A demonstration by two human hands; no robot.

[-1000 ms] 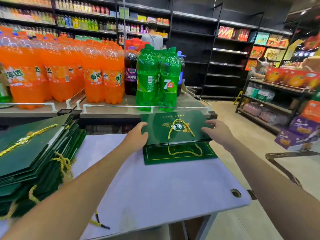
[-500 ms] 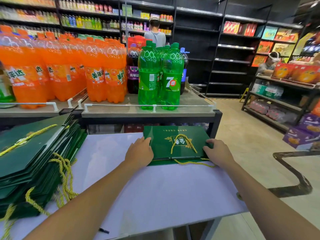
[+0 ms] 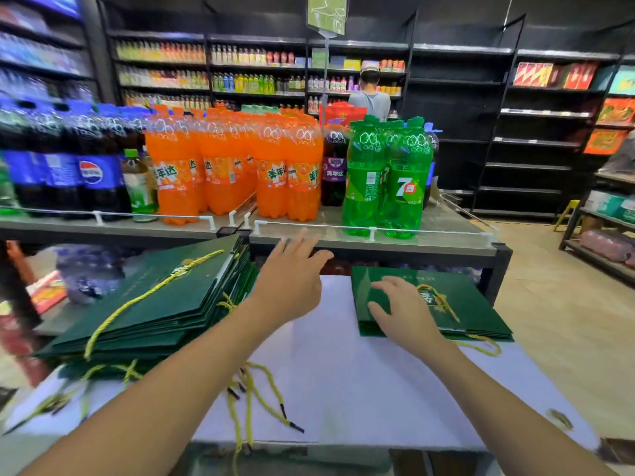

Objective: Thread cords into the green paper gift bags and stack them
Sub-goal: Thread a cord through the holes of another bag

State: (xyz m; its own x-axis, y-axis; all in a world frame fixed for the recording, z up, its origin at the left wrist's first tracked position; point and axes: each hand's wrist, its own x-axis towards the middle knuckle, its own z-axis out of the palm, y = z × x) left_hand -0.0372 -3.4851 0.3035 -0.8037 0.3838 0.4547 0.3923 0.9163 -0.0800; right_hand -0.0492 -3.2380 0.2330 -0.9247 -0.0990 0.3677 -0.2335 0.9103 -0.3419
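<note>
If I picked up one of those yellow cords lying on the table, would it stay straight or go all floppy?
Probably floppy: the cords lie in loose curves on the table, and some droop over its front edge. They are likely very light too, being so thin. The dark tips look stiffer, so those may stay straight.

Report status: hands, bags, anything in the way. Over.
Left hand open, raised beside the big bag pile. Right hand open over the small stack of green gift bags. Loose yellow cords on the white table between.
</note>
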